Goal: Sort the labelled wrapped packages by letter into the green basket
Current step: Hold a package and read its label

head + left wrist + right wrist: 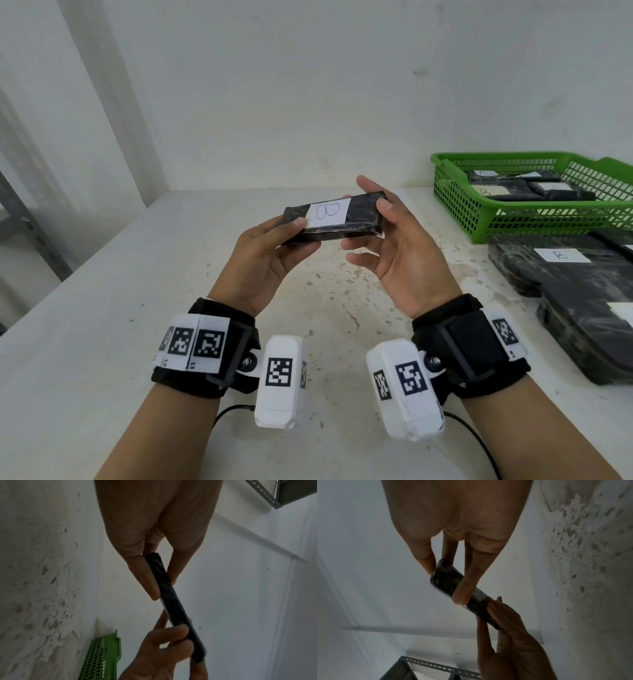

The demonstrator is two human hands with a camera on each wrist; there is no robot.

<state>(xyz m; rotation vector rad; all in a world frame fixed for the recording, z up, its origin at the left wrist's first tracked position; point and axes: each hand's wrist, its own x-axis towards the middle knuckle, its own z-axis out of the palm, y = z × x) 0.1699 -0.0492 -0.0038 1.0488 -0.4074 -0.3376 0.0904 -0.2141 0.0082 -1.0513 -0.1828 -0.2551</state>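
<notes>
A flat black wrapped package (356, 219) with a white label marked "B" is held above the table between both hands. My left hand (270, 253) pinches its left end, thumb on top, and my right hand (387, 236) grips its right end between thumb and fingers. The left wrist view shows the package (171, 599) edge-on; the right wrist view shows the package (453, 586) pinched between thumb and fingers. The green basket (513, 226) stands at the back right with several black labelled packages inside.
A pile of larger black wrapped packages (565, 284), one labelled "B", lies on the white table (102, 342) in front of the basket at the right. A white wall stands behind. A grey metal shelf frame (436, 668) is off to the left.
</notes>
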